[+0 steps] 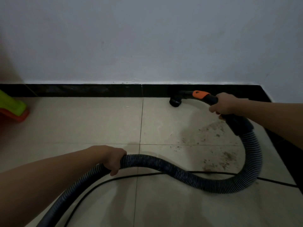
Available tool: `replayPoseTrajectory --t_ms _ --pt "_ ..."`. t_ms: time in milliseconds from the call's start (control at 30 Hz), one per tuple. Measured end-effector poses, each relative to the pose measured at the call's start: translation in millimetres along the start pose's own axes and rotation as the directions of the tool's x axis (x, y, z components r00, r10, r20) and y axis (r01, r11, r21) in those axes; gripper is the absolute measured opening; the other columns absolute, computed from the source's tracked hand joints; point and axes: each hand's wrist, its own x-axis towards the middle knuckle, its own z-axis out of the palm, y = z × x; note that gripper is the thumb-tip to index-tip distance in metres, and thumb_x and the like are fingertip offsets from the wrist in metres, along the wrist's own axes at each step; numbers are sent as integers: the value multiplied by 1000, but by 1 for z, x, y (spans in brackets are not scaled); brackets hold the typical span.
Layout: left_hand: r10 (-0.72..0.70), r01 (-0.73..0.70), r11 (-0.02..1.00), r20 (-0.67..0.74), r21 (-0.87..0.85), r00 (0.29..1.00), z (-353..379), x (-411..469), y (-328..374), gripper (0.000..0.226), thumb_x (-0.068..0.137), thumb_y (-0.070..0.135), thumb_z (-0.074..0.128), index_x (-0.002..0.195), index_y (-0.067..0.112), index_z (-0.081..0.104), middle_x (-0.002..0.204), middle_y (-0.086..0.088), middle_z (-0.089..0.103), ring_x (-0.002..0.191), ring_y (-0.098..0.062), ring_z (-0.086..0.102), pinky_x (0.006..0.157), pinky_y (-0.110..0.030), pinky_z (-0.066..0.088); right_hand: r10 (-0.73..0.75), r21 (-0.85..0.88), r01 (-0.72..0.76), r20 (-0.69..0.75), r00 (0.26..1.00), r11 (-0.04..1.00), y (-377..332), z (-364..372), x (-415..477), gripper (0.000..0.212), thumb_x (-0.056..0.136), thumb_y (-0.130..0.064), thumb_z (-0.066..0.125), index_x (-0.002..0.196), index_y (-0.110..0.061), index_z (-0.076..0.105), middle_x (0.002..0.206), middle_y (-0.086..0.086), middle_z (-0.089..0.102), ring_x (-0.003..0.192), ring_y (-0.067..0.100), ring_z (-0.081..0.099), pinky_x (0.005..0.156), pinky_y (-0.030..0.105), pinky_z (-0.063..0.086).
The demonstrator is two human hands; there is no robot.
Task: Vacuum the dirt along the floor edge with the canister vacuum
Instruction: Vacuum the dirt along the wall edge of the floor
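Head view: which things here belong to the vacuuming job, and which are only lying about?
For the job: nozzle; handle, gripped by the right hand; hose, held by the left hand; power cord; dirt on the floor.

Lying about: green and orange plastic item at the picture's left edge.
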Motion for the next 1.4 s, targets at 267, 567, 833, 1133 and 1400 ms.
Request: replayPoseTrajectory --t_ms 267,567,833,1133,1400 --pt "136 -137 989 21 55 990 -9 11 21 58 76 8 73 125 13 44 125 -9 53 110 -25 55 84 -36 46 36 -150 -27 63 997 988 55 -1 -50 17 87 -12 67 96 -7 53 74 15 61 53 23 59 44 29 49" --pt "265 -283 939 110 196 958 -5 21 95 66 76 11 77 134 12 43 131 -10 51 117 -28 53 79 -32 43 69 -254 -41 103 992 966 107 -5 -111 17 83 -14 68 90 -12 53 69 11 62 44 19 58 44 25 48" --pt "195 -213 955 106 207 975 3 16 77 55 75 11 77 125 7 53 125 -12 58 112 -28 58 79 -32 45 -43 -259 83 159 986 962 102 9 -121 17 80 -14 68 87 -14 53 68 9 60 44 19 58 45 28 50" --pt "158 -173 966 89 194 983 2 13 64 57 74 13 78 124 8 53 124 -12 58 111 -28 58 83 -36 47 -98 -324 173 236 967 930 78 22 -121 20 82 -19 70 82 -22 50 74 6 60 48 17 57 45 23 46" --pt "145 -155 972 68 179 987 -2 14 56 57 74 10 77 126 6 53 125 -13 58 113 -29 57 79 -34 46 -105 -365 168 187 977 916 70 25 -113 20 81 -21 69 82 -23 49 76 5 61 51 16 59 43 23 42"
